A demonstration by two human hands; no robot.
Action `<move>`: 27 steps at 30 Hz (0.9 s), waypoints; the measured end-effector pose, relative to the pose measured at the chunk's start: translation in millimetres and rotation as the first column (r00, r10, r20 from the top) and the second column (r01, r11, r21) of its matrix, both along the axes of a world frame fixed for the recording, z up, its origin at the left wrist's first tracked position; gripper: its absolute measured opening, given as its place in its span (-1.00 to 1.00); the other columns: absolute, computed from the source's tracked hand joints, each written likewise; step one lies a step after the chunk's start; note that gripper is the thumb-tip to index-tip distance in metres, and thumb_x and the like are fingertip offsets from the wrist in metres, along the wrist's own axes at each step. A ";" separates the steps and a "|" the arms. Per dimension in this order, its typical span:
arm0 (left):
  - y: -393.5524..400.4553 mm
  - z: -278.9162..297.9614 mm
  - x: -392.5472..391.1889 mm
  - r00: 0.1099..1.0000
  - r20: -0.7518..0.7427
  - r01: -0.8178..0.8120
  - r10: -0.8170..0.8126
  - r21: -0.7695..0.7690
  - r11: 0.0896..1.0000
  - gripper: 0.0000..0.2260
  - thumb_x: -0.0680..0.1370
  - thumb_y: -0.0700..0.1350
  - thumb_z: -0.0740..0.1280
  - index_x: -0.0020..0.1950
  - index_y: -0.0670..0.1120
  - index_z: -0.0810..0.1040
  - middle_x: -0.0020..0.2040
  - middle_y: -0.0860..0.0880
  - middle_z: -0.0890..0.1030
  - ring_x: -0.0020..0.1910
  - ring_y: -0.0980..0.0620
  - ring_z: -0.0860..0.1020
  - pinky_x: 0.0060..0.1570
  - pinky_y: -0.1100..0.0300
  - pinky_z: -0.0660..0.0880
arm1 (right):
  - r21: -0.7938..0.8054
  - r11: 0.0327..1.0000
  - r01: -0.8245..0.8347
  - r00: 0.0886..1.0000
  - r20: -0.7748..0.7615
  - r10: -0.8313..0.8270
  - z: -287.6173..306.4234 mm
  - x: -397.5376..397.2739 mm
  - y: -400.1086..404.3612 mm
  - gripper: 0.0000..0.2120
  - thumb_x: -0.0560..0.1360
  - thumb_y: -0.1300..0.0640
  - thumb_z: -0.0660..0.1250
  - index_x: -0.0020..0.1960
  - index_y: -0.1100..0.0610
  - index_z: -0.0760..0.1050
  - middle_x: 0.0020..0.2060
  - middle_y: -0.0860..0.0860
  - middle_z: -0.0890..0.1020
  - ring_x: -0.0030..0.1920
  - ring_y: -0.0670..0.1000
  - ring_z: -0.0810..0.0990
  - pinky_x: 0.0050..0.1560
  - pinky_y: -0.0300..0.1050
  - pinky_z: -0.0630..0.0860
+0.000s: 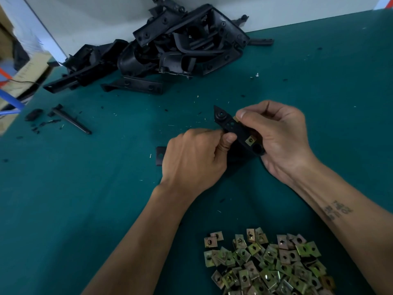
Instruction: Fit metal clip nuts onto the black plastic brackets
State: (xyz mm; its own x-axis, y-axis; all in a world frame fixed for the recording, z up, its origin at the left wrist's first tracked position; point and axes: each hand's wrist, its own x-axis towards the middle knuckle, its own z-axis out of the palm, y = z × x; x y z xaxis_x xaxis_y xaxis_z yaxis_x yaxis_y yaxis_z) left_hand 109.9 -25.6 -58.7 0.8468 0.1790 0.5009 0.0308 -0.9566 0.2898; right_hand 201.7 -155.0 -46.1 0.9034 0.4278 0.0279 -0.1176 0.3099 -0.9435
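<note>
The green bench (pixel 85 199) is laid out so everything sits within reach. Against the back wall lies a heap of black plastic brackets (pixel 170 45), stock I take to be waiting its turn, far enough off to leave working room. Close to the person's body is a pile of metal clip nuts (pixel 268 265), brassy little squares, handy for either hand.

Between the two, both hands hold one bracket (pixel 236 130) up off the bench, tilted so its face shows. The right hand (pixel 280 137) cradles it from behind, fingers curled round the body and thumb pressing near the upper edge, probably to steady it against the push. The left hand (pixel 195 158) pinches the bracket's left edge between thumb and curled fingers.

One fitted clip nut (pixel 250 140) already sits on the lower part. Another black piece (pixel 160 155) peeks out beneath the left hand.
</note>
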 end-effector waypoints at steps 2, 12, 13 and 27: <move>0.6 -0.2 -0.2 1.000 0.003 -0.002 0.002 -0.001 1.000 -0.57 0.65 0.20 0.00 -0.34 0.00 0.19 -0.42 0.07 0.32 -0.42 -0.20 0.42 -0.44 0.09 0.29 | -0.002 1.000 -0.023 1.000 0.005 0.023 0.2 0.5 -1.2 -0.67 0.45 0.38 0.48 -0.39 0.05 0.64 -0.34 0.07 0.67 -0.29 0.00 0.65 -0.17 -0.11 0.63; 0.7 0.7 -0.3 1.000 -0.017 -0.011 0.011 -0.027 1.000 -0.64 0.64 0.19 0.03 -0.30 0.05 0.21 -0.43 0.04 0.37 -0.39 -0.26 0.48 -0.41 0.08 0.31 | 0.054 0.993 -0.106 0.994 0.000 0.106 -1.2 -3.6 -3.1 -0.80 0.50 0.19 0.38 -0.28 0.21 0.57 -0.20 0.24 0.58 -0.17 0.18 0.54 -0.06 0.13 0.47; 0.2 1.3 -0.3 1.000 -0.021 -0.005 0.004 -0.032 0.999 -0.65 0.64 0.19 0.03 -0.29 0.05 0.22 -0.42 0.01 0.44 -0.37 -0.26 0.49 -0.41 0.07 0.33 | 0.048 0.993 -0.107 0.994 0.003 0.107 -1.1 -5.1 -2.9 -0.77 0.51 0.11 0.36 -0.26 0.22 0.59 -0.19 0.25 0.57 -0.16 0.19 0.53 -0.05 0.15 0.45; 3.6 1.1 0.0 0.973 0.060 -0.218 0.224 -0.091 0.972 -0.65 0.63 0.15 0.03 -0.29 0.03 0.24 -0.38 0.09 0.34 -0.41 -0.19 0.41 -0.39 0.08 0.26 | -0.019 0.929 -0.370 0.926 0.074 0.370 0.5 -4.8 -7.9 -0.48 0.55 -0.20 0.22 0.25 0.19 0.62 0.18 0.19 0.67 0.28 0.18 0.60 0.39 0.19 0.46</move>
